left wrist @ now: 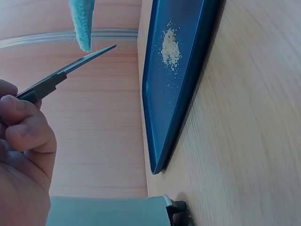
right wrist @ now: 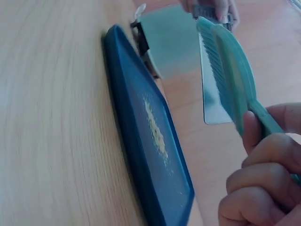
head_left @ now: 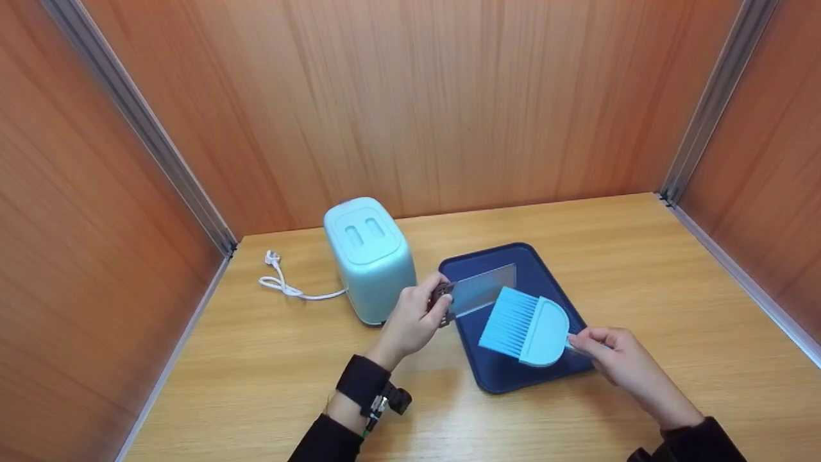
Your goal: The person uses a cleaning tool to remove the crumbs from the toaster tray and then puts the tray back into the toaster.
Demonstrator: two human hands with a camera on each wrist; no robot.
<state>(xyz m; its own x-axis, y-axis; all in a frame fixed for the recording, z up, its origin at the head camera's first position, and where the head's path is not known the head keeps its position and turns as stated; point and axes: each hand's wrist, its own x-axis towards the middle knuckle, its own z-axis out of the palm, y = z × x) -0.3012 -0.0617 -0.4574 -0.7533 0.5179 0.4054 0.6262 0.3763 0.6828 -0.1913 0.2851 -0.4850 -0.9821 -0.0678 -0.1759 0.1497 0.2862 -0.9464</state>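
Note:
My left hand (head_left: 410,321) pinches the dark end of a thin, flat toaster crumb tray (head_left: 485,289), held tilted above a dark blue tray (head_left: 500,380). By its handle, my right hand (head_left: 619,359) grips a light blue brush (head_left: 545,330). The bristles (head_left: 510,321) lie close to the crumb tray's face; whether they touch it I cannot tell. In the left wrist view a small heap of pale crumbs (left wrist: 170,49) is spread on the blue tray, below both tools. The right wrist view shows these crumbs (right wrist: 156,129) as a narrow streak.
A pale blue toaster (head_left: 372,269) with a lid on top stands left of the blue tray, near my left hand. Its white cord and plug (head_left: 282,282) lie on the wooden table (head_left: 256,385). Wood-patterned panels (head_left: 410,109) enclose the back and sides.

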